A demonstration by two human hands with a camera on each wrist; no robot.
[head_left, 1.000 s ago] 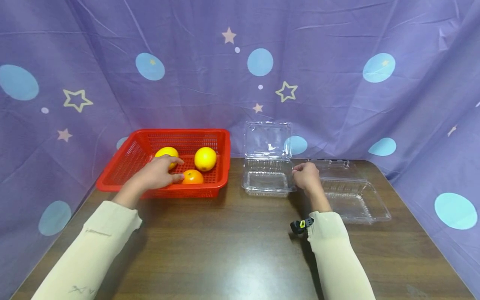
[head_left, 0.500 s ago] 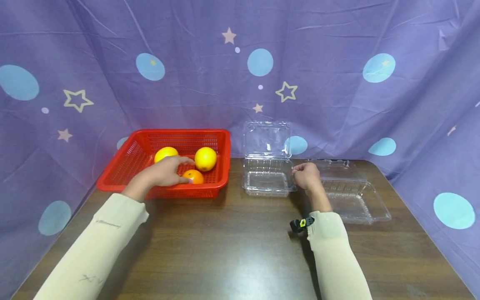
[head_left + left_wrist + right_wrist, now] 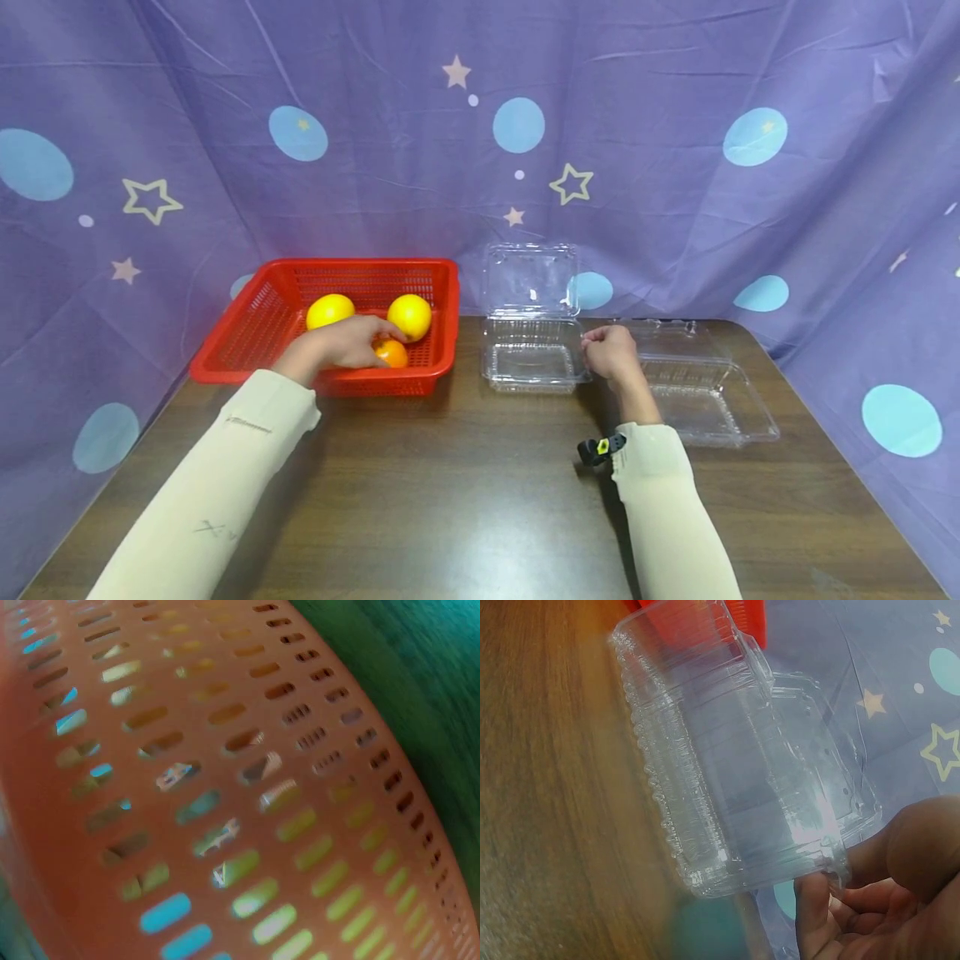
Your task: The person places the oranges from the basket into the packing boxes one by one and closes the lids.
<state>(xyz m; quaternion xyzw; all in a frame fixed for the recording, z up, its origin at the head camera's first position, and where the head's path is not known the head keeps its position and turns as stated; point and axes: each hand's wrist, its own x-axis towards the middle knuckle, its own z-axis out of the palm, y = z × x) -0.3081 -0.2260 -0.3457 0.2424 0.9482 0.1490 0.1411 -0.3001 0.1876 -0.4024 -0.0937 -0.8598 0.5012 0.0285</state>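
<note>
Left hand: inside the red basket, fingers curled over the small orange fruit at the front; touching it, grip looks begun but not lifted.
Left wrist view: filled by the slotted red basket wall, blurred; hand itself not shown there.
Small orange fruit: on the basket floor near the front wall, at about 5 o'clock from the left yellow fruit and 7 o'clock from the right yellow fruit.
Right hand: at the 3 o'clock edge of the open clear clamshell; fingers curled, pinching the rim near the corner, as the right wrist view shows.
Open clear clamshell: on the counter just at 3 o'clock of the basket, lid standing upright at 12 o'clock against the curtain; tray holds nothing.
Second clear clamshell: at 3 o'clock of the right hand, lying open and flat, also holding nothing.
Backdrop: purple curtain with blue dots and stars behind and to both sides.
Progress, as judged: early; all three fruits in the basket, none in either clamshell, lids not closed; moving the fruit and closing left to do.
</note>
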